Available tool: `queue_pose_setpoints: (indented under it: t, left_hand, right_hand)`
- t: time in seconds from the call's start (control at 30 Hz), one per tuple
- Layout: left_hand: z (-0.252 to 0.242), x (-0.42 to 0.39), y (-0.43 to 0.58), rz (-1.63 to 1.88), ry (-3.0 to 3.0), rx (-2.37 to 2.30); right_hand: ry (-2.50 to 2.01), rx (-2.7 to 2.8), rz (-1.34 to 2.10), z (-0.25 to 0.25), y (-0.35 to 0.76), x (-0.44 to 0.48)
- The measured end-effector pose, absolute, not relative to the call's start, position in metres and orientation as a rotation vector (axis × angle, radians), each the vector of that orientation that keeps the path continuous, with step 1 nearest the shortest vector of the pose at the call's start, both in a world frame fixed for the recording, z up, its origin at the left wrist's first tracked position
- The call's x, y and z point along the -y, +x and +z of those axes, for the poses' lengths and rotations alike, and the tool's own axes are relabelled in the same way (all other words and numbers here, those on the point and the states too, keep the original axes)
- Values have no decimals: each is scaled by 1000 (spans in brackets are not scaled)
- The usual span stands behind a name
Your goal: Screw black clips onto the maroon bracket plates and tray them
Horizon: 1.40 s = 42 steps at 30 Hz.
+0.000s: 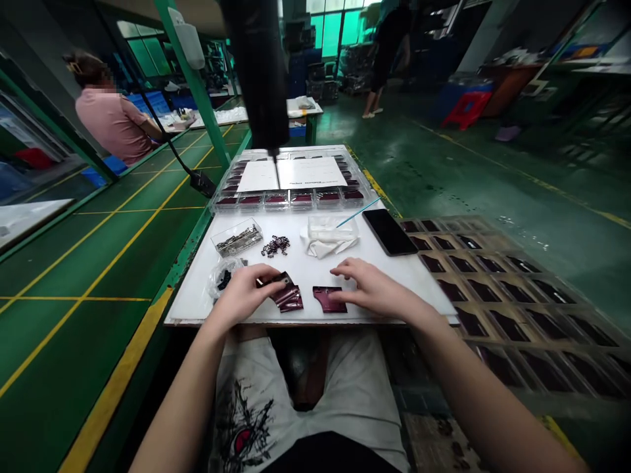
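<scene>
A factory workshop: green epoxy floor (394,151), yellow lanes, workbenches (236,118), plastic trays (513,295).

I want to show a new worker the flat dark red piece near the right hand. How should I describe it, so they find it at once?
Find the white work board in front of the person. Near its front edge, the dark red piece you mean lies flat and alone beside the right hand; the other dark red piece touches the left hand.
</scene>
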State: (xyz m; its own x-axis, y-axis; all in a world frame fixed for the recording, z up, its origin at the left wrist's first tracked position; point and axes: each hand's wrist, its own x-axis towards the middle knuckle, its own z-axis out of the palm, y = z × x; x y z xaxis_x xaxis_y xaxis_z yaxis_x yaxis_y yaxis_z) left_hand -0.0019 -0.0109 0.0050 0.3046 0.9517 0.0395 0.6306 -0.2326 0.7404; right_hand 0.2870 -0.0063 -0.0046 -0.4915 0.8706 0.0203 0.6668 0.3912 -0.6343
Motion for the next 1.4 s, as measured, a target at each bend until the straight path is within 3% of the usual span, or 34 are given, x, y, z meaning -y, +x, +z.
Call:
queue_pose_setpoints:
  t: [0.17,0.37,0.57,0.87,1.23,1.4]
  left_hand:
    - [-21,27,-4,610,2045,-1484]
    - [-26,24,-1,525,2148,-1460]
    - [-22,14,-5,444,2175,-1368]
    - [-13,30,-11,499,2018,-1298]
    - [-41,33,0,833,2206,-1262]
    - [-67,18,7,1027,2493,-1222]
  right_hand:
    - [-1332,2205,953,-25,285,19]
    - [-1075,1822,1477,-20,254,15]
    - [-1223,1916,1170,-39,222,9]
    - [-1144,2176,1001,-34,212,16]
    - [-1111,2247,611,-19,208,23]
    - [-1366,2356,345,-13,211,15]
